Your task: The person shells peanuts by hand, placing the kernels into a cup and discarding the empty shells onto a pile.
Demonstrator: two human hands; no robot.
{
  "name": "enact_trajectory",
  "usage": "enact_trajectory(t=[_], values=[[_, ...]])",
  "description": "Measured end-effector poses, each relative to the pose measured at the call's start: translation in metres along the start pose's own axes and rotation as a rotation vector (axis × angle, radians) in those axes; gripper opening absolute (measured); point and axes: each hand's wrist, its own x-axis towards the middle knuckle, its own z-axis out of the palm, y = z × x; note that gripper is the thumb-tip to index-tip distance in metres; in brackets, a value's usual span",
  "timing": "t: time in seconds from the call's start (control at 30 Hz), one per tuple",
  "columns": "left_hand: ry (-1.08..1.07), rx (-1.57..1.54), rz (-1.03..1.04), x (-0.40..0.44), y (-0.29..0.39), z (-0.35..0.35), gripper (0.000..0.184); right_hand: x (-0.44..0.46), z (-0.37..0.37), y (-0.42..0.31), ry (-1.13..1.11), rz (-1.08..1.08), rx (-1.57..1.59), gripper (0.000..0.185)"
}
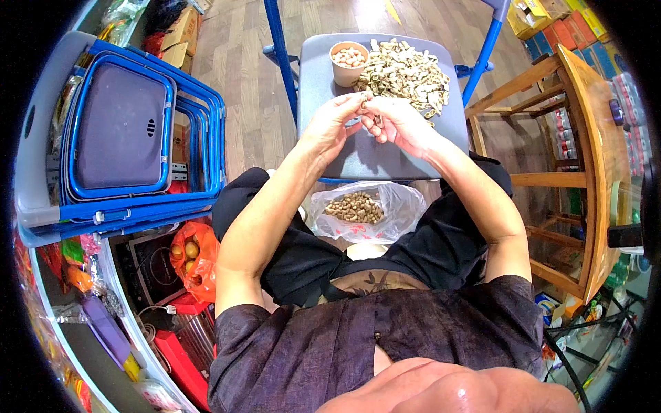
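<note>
My left hand (337,122) and my right hand (398,124) meet over the grey seat of a blue-framed chair (344,155), fingertips pinched round a small peanut pod (367,100). A brownish bit shows between the right fingers. Just beyond the left hand stands a cup (347,74) holding shelled peanuts. A wide heap of empty peanut shells (406,74) covers the back right of the seat. Below the seat's near edge, between the knees, an open clear plastic bag (403,206) contains unshelled peanuts (354,207).
Folded blue chairs (124,127) lean at the left, above an orange bag (200,272) of round items. A wooden frame stool (585,179) stands at the right. Shelves and boxes of goods line both sides.
</note>
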Motion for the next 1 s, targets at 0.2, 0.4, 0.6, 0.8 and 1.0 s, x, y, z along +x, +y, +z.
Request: enact_trajectory(t=[0.2,0.4,0.6,0.8,1.0], values=[[0.045,-0.001,0.042,-0.008,0.012,0.004,0.030,-0.004,0.006,-0.005,-0.028,0.023,0.033,0.020],[0.097,0.233,0.062,-0.001,0.005,-0.002,0.023,-0.003,0.002,-0.002,-0.036,-0.006,-0.029,0.022],[0.094,0.217,0.052,0.000,0.004,-0.004,0.021,-0.004,0.002,-0.005,0.016,-0.015,-0.149,0.023],[0.098,0.265,0.018,0.002,0.005,-0.006,0.019,-0.002,-0.004,-0.002,0.030,-0.062,-0.369,0.023],[0.027,0.126,-0.031,0.003,0.005,-0.003,0.019,-0.006,-0.010,-0.007,0.042,-0.034,-0.357,0.025]])
